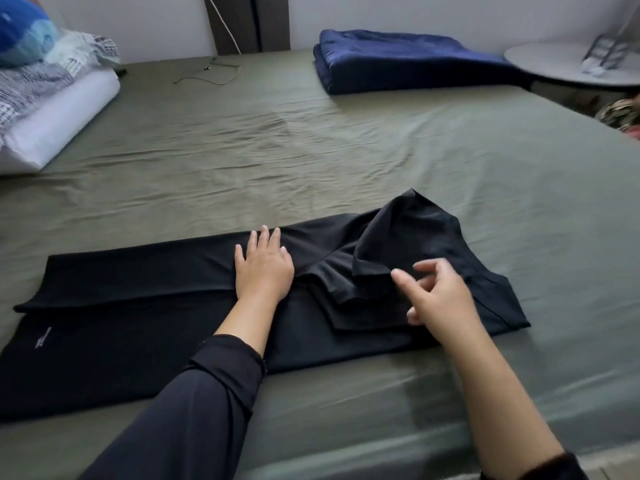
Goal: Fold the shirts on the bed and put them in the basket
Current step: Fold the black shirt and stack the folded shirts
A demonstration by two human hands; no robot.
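Note:
A black shirt lies stretched sideways across the near part of the green bed, its far long side folded over the body. A sleeve is bunched up at the right end near the collar. My left hand presses flat on the folded edge at the shirt's middle, fingers straight. Hovering over the bunched sleeve, my right hand has loosely spread, slightly curled fingers and holds nothing. No basket is in view.
A folded navy blanket lies at the far right of the bed. Pillows are stacked at the far left. A thin cable rests near the headboard. A round white table stands beyond the right edge.

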